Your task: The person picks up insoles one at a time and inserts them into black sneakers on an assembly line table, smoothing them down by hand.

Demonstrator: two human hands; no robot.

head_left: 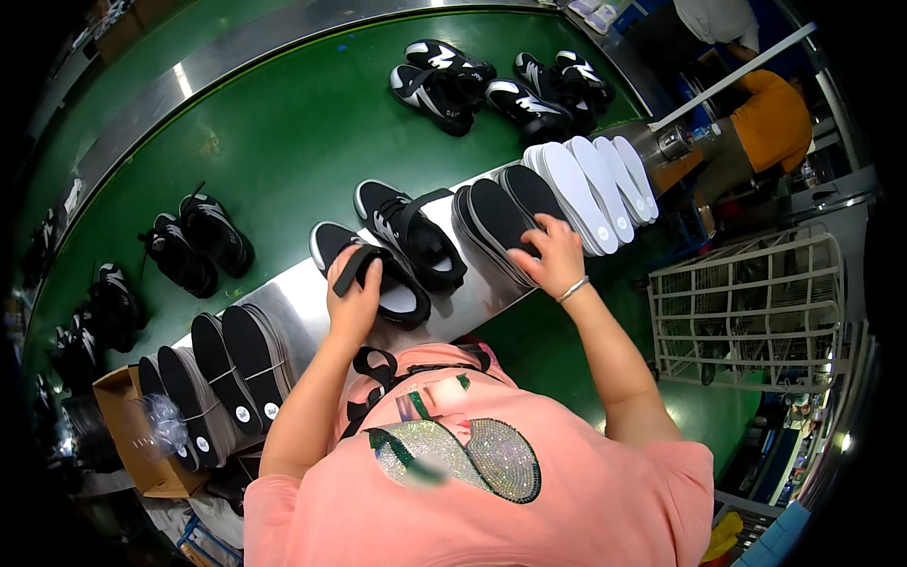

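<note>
My left hand [353,300] is closed on the raised tongue [359,268] of a black shoe [405,300] with a silver-grey toe. That shoe's opening shows a pale inside. Right beside it on the metal ledge lies a second black shoe [416,227], toe pointing away from me. My right hand [556,257], a bracelet at its wrist, reaches over the heel ends of stacked black insoles [498,217]. Its thumb and fingers are apart and touch the stack. No insole is visibly lifted. White insoles [574,184] stand in stacks just right of it.
Several black shoes [436,93] sit on the green belt [302,123] at the far side, more [196,244] at left. Tied black insole bundles [250,364] and a cardboard box [132,430] are near left. A wire rack [746,312] stands at right; a person in orange [770,123] is beyond.
</note>
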